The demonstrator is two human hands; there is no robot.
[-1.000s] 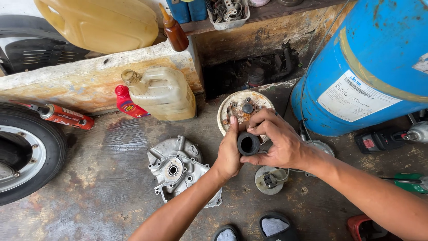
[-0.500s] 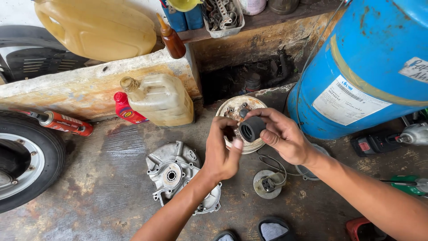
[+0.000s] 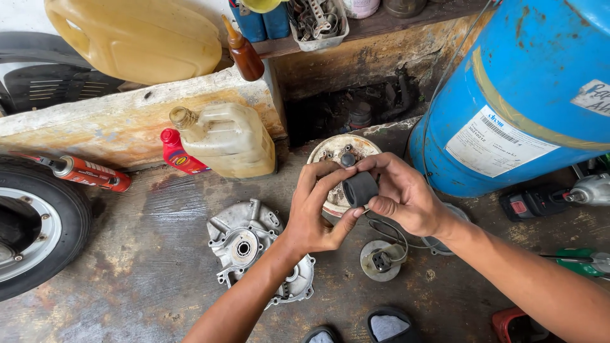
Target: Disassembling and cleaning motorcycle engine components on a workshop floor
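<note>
left hand (image 3: 318, 209) + right hand (image 3: 400, 197): both grip black cylindrical part (image 3: 359, 188) | part held in air above round dish (image 3: 333, 152) | grey engine cover (image 3: 254, 251) on floor, near-left

stained concrete floor (image 3: 127, 279), worn ledge (image 3: 114, 121), wooden shelf (image 3: 381, 25), daylight.

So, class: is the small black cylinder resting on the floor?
No, both hands, left hand and right hand, hold the black cylinder above the floor.
</note>
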